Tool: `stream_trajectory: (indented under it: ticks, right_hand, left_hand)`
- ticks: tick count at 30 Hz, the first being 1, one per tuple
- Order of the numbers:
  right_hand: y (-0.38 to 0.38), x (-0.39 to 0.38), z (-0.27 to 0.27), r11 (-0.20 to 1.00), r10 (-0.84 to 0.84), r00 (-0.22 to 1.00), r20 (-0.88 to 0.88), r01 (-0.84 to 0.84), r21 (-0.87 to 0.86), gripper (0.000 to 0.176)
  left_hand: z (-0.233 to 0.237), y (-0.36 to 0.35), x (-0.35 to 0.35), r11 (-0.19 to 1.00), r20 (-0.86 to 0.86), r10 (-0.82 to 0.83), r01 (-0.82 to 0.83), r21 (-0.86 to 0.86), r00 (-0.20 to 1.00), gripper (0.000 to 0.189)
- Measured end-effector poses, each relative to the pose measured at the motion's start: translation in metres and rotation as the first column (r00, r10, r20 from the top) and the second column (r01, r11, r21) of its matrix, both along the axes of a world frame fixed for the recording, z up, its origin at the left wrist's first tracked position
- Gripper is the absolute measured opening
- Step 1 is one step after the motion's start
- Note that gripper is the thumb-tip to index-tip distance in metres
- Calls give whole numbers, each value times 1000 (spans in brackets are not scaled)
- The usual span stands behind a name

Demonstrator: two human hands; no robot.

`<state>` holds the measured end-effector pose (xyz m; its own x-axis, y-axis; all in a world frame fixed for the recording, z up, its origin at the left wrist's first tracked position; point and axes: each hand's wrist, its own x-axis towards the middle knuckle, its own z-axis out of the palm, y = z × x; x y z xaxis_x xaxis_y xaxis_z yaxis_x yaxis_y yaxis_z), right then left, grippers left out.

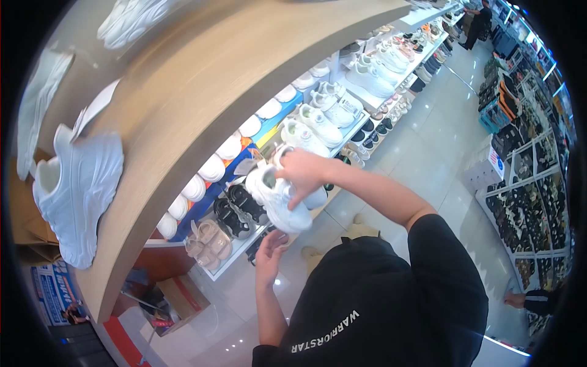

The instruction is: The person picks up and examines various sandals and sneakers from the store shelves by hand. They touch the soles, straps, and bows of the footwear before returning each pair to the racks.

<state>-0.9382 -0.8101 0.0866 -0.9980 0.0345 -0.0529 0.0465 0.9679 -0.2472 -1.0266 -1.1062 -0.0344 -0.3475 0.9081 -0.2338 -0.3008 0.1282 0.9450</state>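
My right hand (304,173) is closed around a pair of white sneakers (282,202), its fingers at the ankle openings and its thumb on the side of the nearer one. The second shoe is partly hidden behind the hand and the first shoe. Just below the toe, my left hand (269,252) is raised with loosely bent fingers apart and nothing in them. Black sandals (237,211) and beige sandals (208,243) sit on the white shelf beside the held pair. More white sneakers (318,124) stand farther along that shelf.
A curved wooden shelf (183,104) overhangs on the left, with a white sneaker (79,189) on it. Below stands an open cardboard box (181,300). Across the tiled aisle (422,137) are racks of shoes (529,226). Another person (476,25) stands at the far end.
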Motion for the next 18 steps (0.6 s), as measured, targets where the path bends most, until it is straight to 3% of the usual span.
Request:
stream_trajectory:
  ticks: [1,3,4,8,15,18]
  right_hand:
    - [-4,14,-1,996,-1,999,-34,-2,-84,75]
    - [-9,43,-10,986,-7,996,-90,-8,-166,76]
    - [-11,57,-16,969,-10,991,-132,-23,-247,77]
    - [0,118,-34,942,-78,974,-211,2,-336,73]
    - [68,264,-57,867,-322,928,-187,210,-451,73]
    - [90,329,-73,804,-470,846,-251,292,-519,67]
  left_hand:
    - [3,7,4,1000,-12,-9,9,-1,1000,58]
    - [11,25,17,983,274,43,-91,163,961,63]
    - [16,37,29,972,251,28,-85,218,968,101]
    - [-2,72,67,975,381,-92,5,224,920,89]
    - [11,181,169,979,338,-201,203,30,920,74]
    - [14,233,215,951,326,-281,308,-33,902,69]
